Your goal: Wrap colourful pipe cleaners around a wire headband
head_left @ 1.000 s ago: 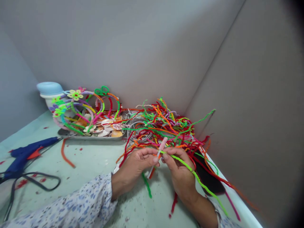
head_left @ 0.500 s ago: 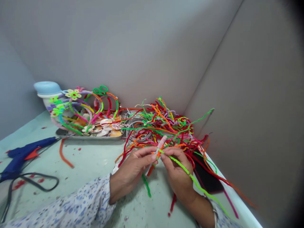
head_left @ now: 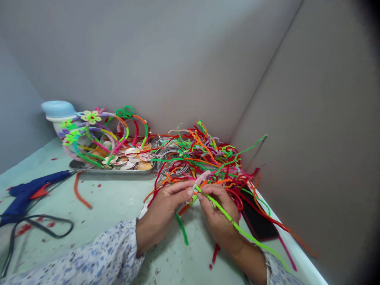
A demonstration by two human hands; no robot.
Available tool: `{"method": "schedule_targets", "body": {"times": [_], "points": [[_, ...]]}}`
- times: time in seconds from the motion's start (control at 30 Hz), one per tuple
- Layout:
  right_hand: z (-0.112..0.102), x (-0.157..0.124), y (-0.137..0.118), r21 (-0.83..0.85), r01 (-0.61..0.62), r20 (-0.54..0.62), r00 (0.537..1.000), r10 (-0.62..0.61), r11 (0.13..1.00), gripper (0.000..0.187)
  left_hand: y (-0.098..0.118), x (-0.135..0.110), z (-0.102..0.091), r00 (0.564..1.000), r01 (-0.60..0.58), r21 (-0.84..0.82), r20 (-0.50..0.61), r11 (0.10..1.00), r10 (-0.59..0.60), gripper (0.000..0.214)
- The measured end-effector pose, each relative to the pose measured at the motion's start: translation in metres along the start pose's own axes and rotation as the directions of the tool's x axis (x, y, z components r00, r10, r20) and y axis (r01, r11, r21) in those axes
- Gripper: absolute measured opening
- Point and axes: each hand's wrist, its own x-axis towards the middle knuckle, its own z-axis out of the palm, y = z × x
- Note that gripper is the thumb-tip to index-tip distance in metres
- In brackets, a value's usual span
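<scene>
My left hand [head_left: 164,211] pinches a narrow headband [head_left: 203,178] whose visible end is wrapped in pale pink and orange pipe cleaner; its lower part is mostly hidden by my fingers. A long lime-green pipe cleaner [head_left: 246,234] is pinched between the thumb and fingers of my right hand [head_left: 221,215]. It meets the headband between both sets of fingertips and trails down over the right wrist. Under my hands, a dark green pipe cleaner [head_left: 182,230] points toward the front.
A heap of coloured pipe cleaners [head_left: 208,152] and coiled wire [head_left: 170,168] lies behind my hands. Left of it, a metal tray [head_left: 109,171] holds seashells [head_left: 130,158] and finished-looking headbands [head_left: 127,130]. A blue glue gun [head_left: 38,186], white bottle [head_left: 61,118] and dark phone [head_left: 261,225] also lie around.
The headband has tilted to the right in my fingers. The lime-green pipe cleaner now shows on both sides of the band. My hands stay in nearly the same place.
</scene>
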Motion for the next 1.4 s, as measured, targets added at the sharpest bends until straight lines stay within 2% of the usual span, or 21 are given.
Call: {"method": "schedule_targets", "body": {"times": [0.23,0.37,0.5,0.6,0.83,1.0,1.23,1.4], "points": [[-0.004,0.006,0.000,-0.055,0.060,0.029,0.998,-0.058,0.997,0.017,0.006,-0.002,0.001,1.000,-0.011,0.134,-0.013,0.991,0.013,0.036],[-0.008,0.010,-0.002,-0.086,0.116,0.053,0.992,-0.112,0.990,0.017,0.008,-0.002,0.000,0.996,-0.074,0.273,-0.022,0.959,0.084,0.034],[-0.013,0.015,-0.004,-0.135,0.193,0.092,0.979,-0.182,0.972,0.018,0.010,-0.002,-0.001,0.983,-0.147,0.434,-0.039,0.889,0.182,0.027],[-0.015,0.018,-0.004,-0.173,0.279,0.107,0.959,-0.263,0.945,0.020,0.011,-0.003,0.001,0.975,-0.173,0.485,-0.038,0.857,0.218,0.026],[-0.020,0.027,-0.002,-0.270,0.430,0.162,0.902,-0.400,0.861,0.026,0.014,-0.004,0.003,0.983,-0.130,0.417,-0.062,0.900,0.170,0.027],[-0.024,0.033,-0.001,-0.289,0.518,0.248,0.852,-0.460,0.805,0.025,0.017,-0.005,0.005,0.990,-0.104,0.366,-0.056,0.925,0.133,0.027],[-0.021,0.031,0.003,-0.259,0.523,0.298,0.843,-0.448,0.812,0.027,0.016,-0.004,0.006,0.988,-0.045,0.363,-0.120,0.931,0.095,0.026],[-0.021,0.029,0.006,-0.276,0.539,0.294,0.835,-0.464,0.796,0.026,0.012,-0.005,0.004,0.989,0.002,0.265,-0.144,0.964,0.038,0.031]]}}
